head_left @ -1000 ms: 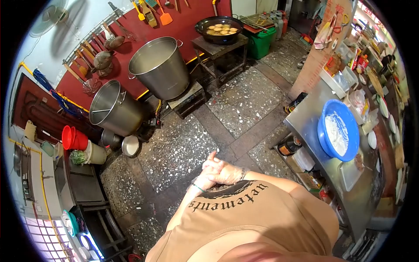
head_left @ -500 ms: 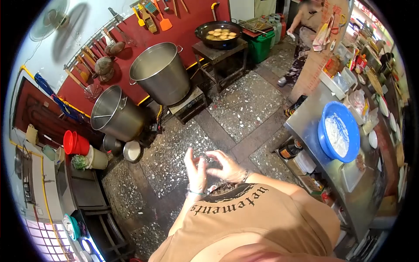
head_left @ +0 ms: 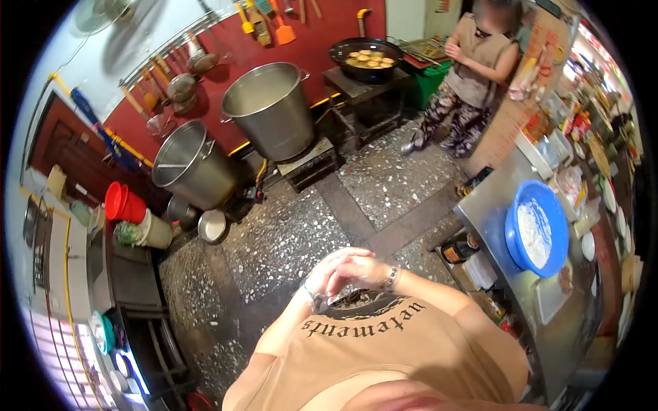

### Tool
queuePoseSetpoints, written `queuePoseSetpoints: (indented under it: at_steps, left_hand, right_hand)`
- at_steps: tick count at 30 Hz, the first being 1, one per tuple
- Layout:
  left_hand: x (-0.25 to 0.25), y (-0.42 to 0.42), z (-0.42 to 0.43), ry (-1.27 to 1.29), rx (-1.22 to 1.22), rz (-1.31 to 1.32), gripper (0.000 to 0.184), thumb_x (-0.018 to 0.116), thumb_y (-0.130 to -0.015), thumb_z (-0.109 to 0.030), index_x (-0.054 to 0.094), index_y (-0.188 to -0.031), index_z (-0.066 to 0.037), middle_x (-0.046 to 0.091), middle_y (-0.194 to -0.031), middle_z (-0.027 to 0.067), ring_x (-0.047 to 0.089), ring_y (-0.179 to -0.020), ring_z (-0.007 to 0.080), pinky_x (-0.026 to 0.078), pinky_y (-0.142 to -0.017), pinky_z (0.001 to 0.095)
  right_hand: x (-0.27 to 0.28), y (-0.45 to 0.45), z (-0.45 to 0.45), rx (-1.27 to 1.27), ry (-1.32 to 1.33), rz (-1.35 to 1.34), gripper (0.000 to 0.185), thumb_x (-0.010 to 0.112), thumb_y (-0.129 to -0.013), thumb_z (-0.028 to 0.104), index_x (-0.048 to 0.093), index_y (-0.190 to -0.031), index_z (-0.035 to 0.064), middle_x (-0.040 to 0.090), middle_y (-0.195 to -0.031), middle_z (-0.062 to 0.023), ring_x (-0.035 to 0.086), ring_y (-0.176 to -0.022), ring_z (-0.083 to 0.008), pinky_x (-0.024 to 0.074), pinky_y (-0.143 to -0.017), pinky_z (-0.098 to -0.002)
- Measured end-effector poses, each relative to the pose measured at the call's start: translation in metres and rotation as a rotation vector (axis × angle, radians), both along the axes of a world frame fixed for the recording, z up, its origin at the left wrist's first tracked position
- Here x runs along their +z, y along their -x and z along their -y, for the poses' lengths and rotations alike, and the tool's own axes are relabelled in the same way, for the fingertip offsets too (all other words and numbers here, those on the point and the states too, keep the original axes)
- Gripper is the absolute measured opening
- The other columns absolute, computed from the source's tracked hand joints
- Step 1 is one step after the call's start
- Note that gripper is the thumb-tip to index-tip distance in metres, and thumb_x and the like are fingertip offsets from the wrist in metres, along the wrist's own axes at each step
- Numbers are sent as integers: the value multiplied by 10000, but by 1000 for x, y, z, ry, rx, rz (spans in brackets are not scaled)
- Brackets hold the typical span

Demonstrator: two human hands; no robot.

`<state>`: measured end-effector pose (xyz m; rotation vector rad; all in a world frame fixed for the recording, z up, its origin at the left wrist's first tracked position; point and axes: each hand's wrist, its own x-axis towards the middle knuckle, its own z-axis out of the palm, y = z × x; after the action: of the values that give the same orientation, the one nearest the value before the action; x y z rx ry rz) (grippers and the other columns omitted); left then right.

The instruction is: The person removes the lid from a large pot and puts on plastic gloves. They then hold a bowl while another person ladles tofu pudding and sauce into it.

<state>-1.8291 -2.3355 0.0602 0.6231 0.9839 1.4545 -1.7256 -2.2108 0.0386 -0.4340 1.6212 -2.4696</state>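
My left hand (head_left: 327,271) and my right hand (head_left: 363,271) are brought together in front of my chest, with the fingers folded over each other. Both are closed, and no object shows in them; the palms are hidden. White residue seems to cover parts of the fingers. A band circles my left wrist, and a beaded bracelet (head_left: 391,276) sits on my right. Off to the right, apart from my hands, a blue basin (head_left: 513,236) holding white powder rests on a metal counter (head_left: 483,205).
Two large metal pots (head_left: 271,123) stand by the red wall. Beyond them, a black wok (head_left: 339,53) of frying pieces sits on a stand. A person (head_left: 473,75) stands near the cardboard at the back right. Red buckets (head_left: 125,201) are at left. Patterned tile floor (head_left: 281,240) lies ahead.
My hands were apart with fingers spread; now they are folded together. The other person has come further into view with hands joined. The camera view has shifted slightly.
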Motion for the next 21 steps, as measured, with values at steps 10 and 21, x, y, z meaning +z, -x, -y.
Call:
queuePoseSetpoints:
  at_steps: [10, 21]
  left_hand:
    - [-46, -19, -22, -74, 226, 64, 291, 446, -977, -213, 558, -1150, -7, 623, -1019, 100, 605, -917, 140, 504, -790, 294]
    - [-66, -26, -5, 96, -299, -1043, 198, 520, -912, -167, 586, -1025, -19, 614, -974, 118, 606, -872, 193, 504, -778, 332]
  right_hand:
    - [41, -11, -15, -781, -586, -86, 203, 584, -880, 160, 654, -987, 2, 664, -923, -124, 634, -773, -201, 507, -706, -316]
    - [22, -3, -6, -204, -1020, -22, 349, 535, -885, 390, 647, -963, 70, 660, -916, -154, 631, -870, -331, 493, -781, -405]
